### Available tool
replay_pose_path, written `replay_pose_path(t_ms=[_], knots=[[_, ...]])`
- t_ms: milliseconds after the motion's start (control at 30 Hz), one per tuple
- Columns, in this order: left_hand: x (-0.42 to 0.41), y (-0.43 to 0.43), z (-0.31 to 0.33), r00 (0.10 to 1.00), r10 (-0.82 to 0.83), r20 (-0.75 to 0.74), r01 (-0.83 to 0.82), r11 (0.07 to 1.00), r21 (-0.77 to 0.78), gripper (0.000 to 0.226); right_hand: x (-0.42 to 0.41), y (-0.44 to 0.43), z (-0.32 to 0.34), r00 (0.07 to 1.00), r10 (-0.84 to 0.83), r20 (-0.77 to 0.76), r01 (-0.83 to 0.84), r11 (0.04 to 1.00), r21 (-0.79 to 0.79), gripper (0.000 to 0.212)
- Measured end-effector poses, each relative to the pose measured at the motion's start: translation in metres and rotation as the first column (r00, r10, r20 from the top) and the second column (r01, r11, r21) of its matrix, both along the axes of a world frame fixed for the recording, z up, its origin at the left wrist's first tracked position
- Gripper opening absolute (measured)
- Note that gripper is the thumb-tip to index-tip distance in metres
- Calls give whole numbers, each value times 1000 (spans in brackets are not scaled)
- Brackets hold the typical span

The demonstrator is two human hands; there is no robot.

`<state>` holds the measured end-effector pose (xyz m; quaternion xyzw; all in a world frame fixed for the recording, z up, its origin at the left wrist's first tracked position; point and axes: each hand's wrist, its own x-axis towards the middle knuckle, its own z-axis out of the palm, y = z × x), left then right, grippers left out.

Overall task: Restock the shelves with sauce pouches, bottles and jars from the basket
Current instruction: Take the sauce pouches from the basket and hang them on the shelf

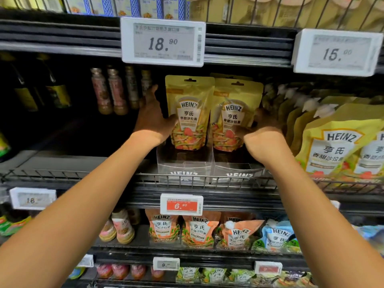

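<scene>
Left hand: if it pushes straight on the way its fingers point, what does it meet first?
Probably the dressing bottles just beyond the left hand, left of the yellow pouch; depth is unclear.
</scene>
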<state>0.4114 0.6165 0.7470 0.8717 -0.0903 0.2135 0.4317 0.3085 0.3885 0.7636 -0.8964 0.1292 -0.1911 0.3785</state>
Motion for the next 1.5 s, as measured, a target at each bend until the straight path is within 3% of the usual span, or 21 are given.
replay_pose_path(t_ms=[67,100,167,233,333,433,700,833,933,1167,1333,1500], knots=[[-14,-3,-2,999,24,45,-21,998,-62,85,-1,0,-8,1000,24,15,-22,994,-106,21],[-22,-5,-3,997,23,70,-16,995,-95,79,-4,2,-12,997,46,64,-40,996,-82,18],[-41,-8,-7,993,-42,112,62,982,-180,65,-13,10,-16,975,96,199,-86,995,-58,29],[-60,-9,-11,979,-143,148,175,956,-235,54,-19,13,-21,943,180,281,-167,984,-68,27],[-88,-12,-14,965,-168,200,209,955,-210,43,-28,17,-26,898,277,341,-267,961,-75,22],[-108,-14,-20,951,-173,257,237,940,-246,39,-35,17,-33,848,316,426,-323,945,-59,9],[-144,-18,-39,876,-389,286,460,850,-256,40,-77,24,-55,797,317,515,-363,932,-13,19],[-159,-15,-44,815,-507,281,576,762,-296,38,-109,32,-65,815,234,530,-300,953,39,21],[-171,-13,-54,753,-605,257,657,682,-321,35,-137,39,-75,860,124,495,-257,943,211,19],[-202,-34,-98,604,-796,24,702,518,-489,26,-214,44,-120,917,-152,368,-25,900,436,15],[-237,-73,-132,478,-869,-129,688,461,-560,20,-275,32,-156,902,-353,248,179,829,530,20],[-276,-123,-159,300,-926,-231,719,379,-583,21,-337,9,-184,821,-545,170,358,723,591,20]])
